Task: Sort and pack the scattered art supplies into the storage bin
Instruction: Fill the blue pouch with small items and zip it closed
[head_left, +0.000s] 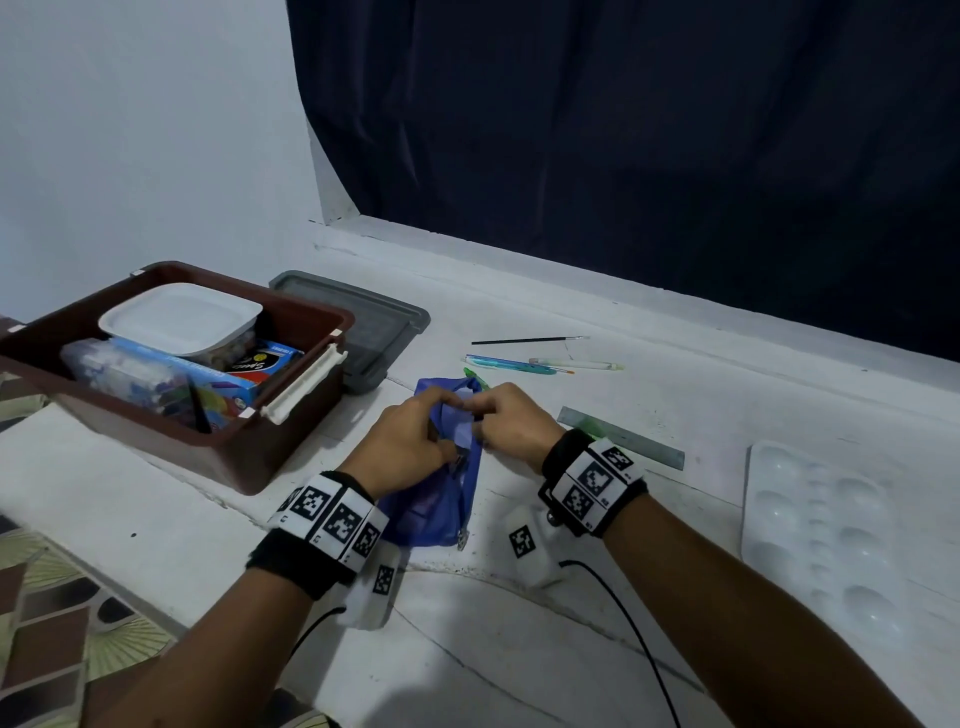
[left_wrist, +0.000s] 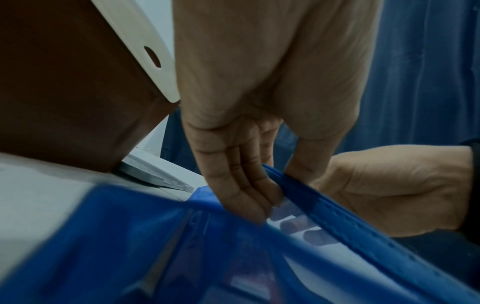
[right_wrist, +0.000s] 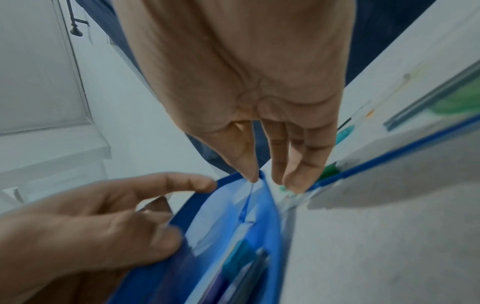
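On the white table (head_left: 519, 597), seen from the head camera, a translucent blue zip pouch (head_left: 441, 499) lies between both wrists, its mouth pointing away from the person. The left hand (head_left: 410, 441) pinches the pouch's left edge near the opening, and the right hand (head_left: 511, 421) pinches the opposite edge, so the mouth is held apart between them. Left of the pouch stands the brown storage bin (head_left: 291, 441), holding a white-lidded container (head_left: 182, 317), a crayon box (head_left: 208, 379) and a clear case of coloured pieces (head_left: 119, 374). The bin's grey lid (head_left: 379, 322) lies flat on the table just behind it. Beyond the hands lie a thin black paintbrush (head_left: 530, 340), a blue pen (head_left: 506, 364) and a pale pen (head_left: 576, 365). A metal ruler (head_left: 628, 439) sits right of the right hand, and a white paint palette (head_left: 821, 535) lies well to the right.

In the left wrist view, the left hand (left_wrist: 246, 123) has its fingers (left_wrist: 233, 191) curled over the pouch's blue zip edge (left_wrist: 337, 216), thumb on the other side. The right hand (left_wrist: 389, 191) is close behind. The brown bin wall (left_wrist: 78, 92) stands just to the left.

In the right wrist view, the right hand (right_wrist: 246, 82) pinches the pouch's far rim (right_wrist: 270, 205) between thumb and fingertips (right_wrist: 293, 181). The left hand (right_wrist: 91, 236) grips the near rim. Pens show dimly inside the pouch; how many, I cannot tell.
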